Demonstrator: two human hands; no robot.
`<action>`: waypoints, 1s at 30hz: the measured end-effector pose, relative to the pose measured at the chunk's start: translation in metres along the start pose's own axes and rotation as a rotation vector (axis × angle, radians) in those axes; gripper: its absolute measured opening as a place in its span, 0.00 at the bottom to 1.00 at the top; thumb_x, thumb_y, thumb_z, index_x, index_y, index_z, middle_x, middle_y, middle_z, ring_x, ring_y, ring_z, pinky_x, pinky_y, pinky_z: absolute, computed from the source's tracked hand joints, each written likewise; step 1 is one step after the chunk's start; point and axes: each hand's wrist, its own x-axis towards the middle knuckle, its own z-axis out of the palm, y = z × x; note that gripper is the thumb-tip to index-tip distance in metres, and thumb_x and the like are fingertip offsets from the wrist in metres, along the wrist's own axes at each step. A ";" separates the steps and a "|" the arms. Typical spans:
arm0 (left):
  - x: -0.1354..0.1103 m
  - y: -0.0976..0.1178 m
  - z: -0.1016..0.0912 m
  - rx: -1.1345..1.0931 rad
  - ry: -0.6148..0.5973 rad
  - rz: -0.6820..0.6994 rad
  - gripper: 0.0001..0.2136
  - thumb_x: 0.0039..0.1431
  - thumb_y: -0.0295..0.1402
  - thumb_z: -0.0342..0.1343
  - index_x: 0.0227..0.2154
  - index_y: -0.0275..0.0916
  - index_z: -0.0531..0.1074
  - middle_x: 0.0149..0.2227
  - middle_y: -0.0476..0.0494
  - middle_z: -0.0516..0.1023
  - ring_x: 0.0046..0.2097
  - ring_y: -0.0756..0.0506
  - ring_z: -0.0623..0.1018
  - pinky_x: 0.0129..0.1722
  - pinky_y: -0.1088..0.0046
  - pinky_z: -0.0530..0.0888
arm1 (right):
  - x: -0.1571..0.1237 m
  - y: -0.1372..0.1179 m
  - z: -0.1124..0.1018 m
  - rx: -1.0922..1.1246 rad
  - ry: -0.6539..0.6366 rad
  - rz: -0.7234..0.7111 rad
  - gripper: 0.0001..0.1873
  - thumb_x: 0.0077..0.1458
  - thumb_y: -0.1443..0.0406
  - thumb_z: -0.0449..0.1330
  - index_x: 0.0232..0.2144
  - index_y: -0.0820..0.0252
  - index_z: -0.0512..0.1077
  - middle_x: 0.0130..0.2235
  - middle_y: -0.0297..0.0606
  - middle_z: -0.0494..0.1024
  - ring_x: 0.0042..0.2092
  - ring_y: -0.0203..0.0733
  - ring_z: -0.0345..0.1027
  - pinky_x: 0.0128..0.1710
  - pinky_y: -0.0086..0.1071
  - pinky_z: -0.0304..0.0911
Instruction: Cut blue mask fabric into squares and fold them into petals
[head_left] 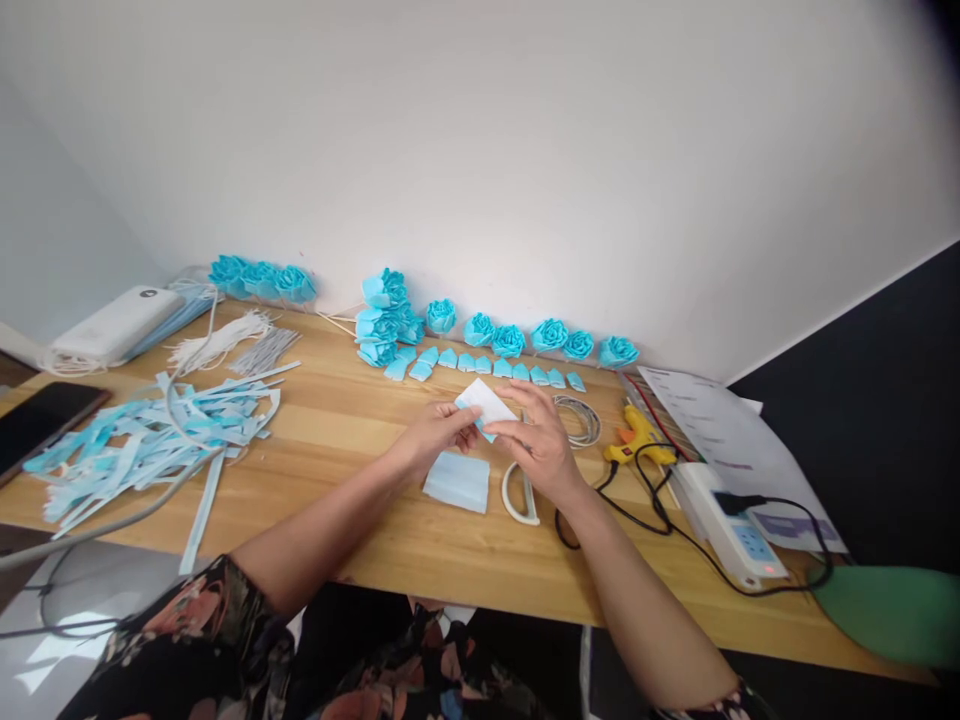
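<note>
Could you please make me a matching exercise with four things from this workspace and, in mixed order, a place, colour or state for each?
Things
1. Phone
2. Blue-and-white piece
3. Power strip
4. Glue gun

Descriptions
A. yellow, to the right of the hands
B. held by the left hand and the right hand
C. dark, at the far left of the picture
D. mainly white, with a black plug in it

Pairs: 1-C, 2-B, 3-D, 4-A

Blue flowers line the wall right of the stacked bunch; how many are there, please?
6: one flower nearest the bunch, a middle pair, three farthest right; none seems hidden.
</note>
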 end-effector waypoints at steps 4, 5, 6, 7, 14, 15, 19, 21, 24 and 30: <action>0.000 -0.002 -0.001 0.008 -0.021 0.015 0.15 0.44 0.42 0.65 0.23 0.32 0.73 0.20 0.47 0.74 0.24 0.52 0.71 0.27 0.75 0.67 | 0.000 0.000 -0.001 0.010 0.011 0.028 0.09 0.58 0.69 0.59 0.36 0.50 0.78 0.54 0.39 0.70 0.59 0.51 0.58 0.57 0.51 0.57; 0.000 -0.002 -0.002 0.022 -0.013 0.029 0.15 0.44 0.41 0.64 0.23 0.32 0.73 0.21 0.47 0.74 0.24 0.52 0.71 0.27 0.75 0.67 | 0.001 0.000 -0.001 0.013 0.014 0.037 0.08 0.58 0.68 0.60 0.36 0.51 0.78 0.54 0.39 0.70 0.59 0.51 0.58 0.57 0.51 0.57; 0.000 -0.003 -0.001 0.042 0.000 0.049 0.14 0.45 0.40 0.64 0.23 0.33 0.73 0.21 0.47 0.74 0.24 0.52 0.71 0.28 0.75 0.67 | 0.001 -0.001 -0.001 0.017 0.016 0.045 0.08 0.58 0.68 0.60 0.36 0.51 0.78 0.54 0.40 0.71 0.59 0.51 0.59 0.58 0.51 0.56; -0.001 -0.003 -0.001 0.065 0.015 0.075 0.13 0.45 0.39 0.64 0.23 0.33 0.73 0.21 0.47 0.75 0.24 0.52 0.71 0.27 0.75 0.67 | 0.001 -0.001 -0.001 0.025 0.018 0.053 0.07 0.58 0.67 0.60 0.36 0.52 0.78 0.53 0.40 0.71 0.59 0.51 0.59 0.58 0.51 0.56; -0.002 -0.001 0.003 0.194 0.053 0.199 0.10 0.48 0.37 0.61 0.29 0.33 0.74 0.24 0.47 0.76 0.26 0.51 0.72 0.28 0.75 0.67 | -0.002 -0.005 0.005 0.188 0.072 0.299 0.04 0.57 0.66 0.60 0.32 0.55 0.75 0.51 0.43 0.72 0.55 0.48 0.65 0.53 0.45 0.61; -0.001 -0.001 0.003 0.203 0.052 0.201 0.10 0.48 0.37 0.61 0.30 0.33 0.74 0.24 0.46 0.76 0.26 0.51 0.72 0.28 0.75 0.67 | -0.003 -0.005 0.006 0.211 0.074 0.346 0.03 0.56 0.66 0.60 0.32 0.56 0.74 0.50 0.43 0.73 0.53 0.48 0.66 0.52 0.44 0.61; 0.000 0.000 0.003 0.217 0.041 0.189 0.10 0.48 0.36 0.60 0.30 0.34 0.74 0.26 0.46 0.77 0.26 0.51 0.72 0.28 0.75 0.67 | -0.005 -0.004 0.011 0.317 0.067 0.503 0.02 0.55 0.64 0.60 0.31 0.56 0.73 0.47 0.41 0.75 0.49 0.46 0.70 0.50 0.39 0.62; -0.001 0.000 0.004 0.221 0.037 0.187 0.09 0.48 0.35 0.60 0.30 0.34 0.74 0.26 0.46 0.77 0.26 0.51 0.72 0.29 0.75 0.68 | -0.006 -0.004 0.012 0.370 0.058 0.571 0.03 0.55 0.63 0.60 0.32 0.56 0.72 0.42 0.39 0.77 0.45 0.44 0.71 0.46 0.37 0.64; -0.002 0.001 0.006 0.224 0.040 0.184 0.10 0.48 0.33 0.60 0.33 0.34 0.74 0.27 0.47 0.78 0.26 0.51 0.72 0.29 0.75 0.68 | -0.008 -0.003 0.013 0.388 0.046 0.648 0.05 0.55 0.61 0.61 0.32 0.57 0.72 0.34 0.36 0.77 0.36 0.41 0.71 0.38 0.33 0.64; -0.004 0.007 0.009 0.220 0.057 0.165 0.09 0.48 0.30 0.59 0.34 0.34 0.74 0.25 0.48 0.77 0.24 0.52 0.71 0.28 0.76 0.68 | -0.010 -0.002 0.015 0.405 0.049 0.692 0.06 0.54 0.60 0.61 0.32 0.57 0.71 0.33 0.35 0.76 0.34 0.40 0.69 0.36 0.32 0.63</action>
